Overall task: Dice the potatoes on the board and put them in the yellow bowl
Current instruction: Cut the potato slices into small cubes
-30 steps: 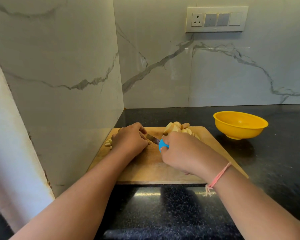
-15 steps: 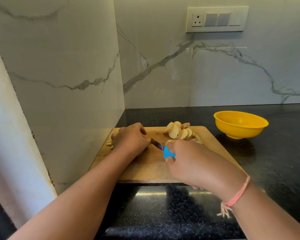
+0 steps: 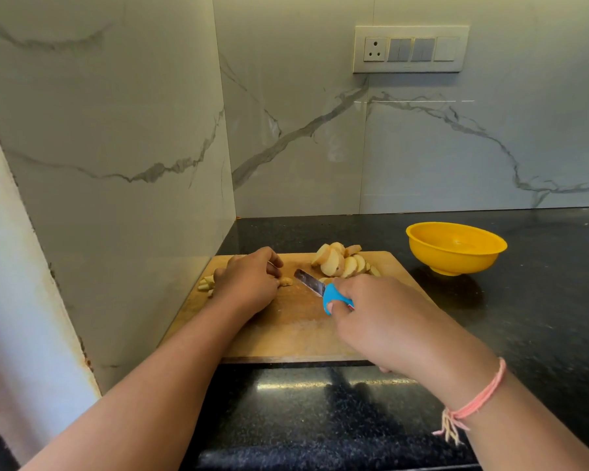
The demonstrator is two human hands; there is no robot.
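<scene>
Currently: wooden board (image 3: 286, 331), left edge close against the marble side wall (image 3: 133, 198), free black counter (image 3: 531, 321) to its right. Yellow bowl (image 3: 456, 248) stands there, apart from the board. Sliced potatoes (image 3: 340, 265) piled at the far edge. Left hand (image 3: 249, 283) curls over cut pieces (image 3: 207, 283); right hand (image 3: 378, 317) grips the blue-handled knife (image 3: 312, 284), blade tip just beside the left hand. Handle's red mark unreadable.

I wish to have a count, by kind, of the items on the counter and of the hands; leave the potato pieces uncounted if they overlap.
Wooden board: 1
Knife: 1
Yellow bowl: 1
Hands: 2 (left hand, right hand)
Potato pieces: overlapping, not counted
Total: 5
</scene>
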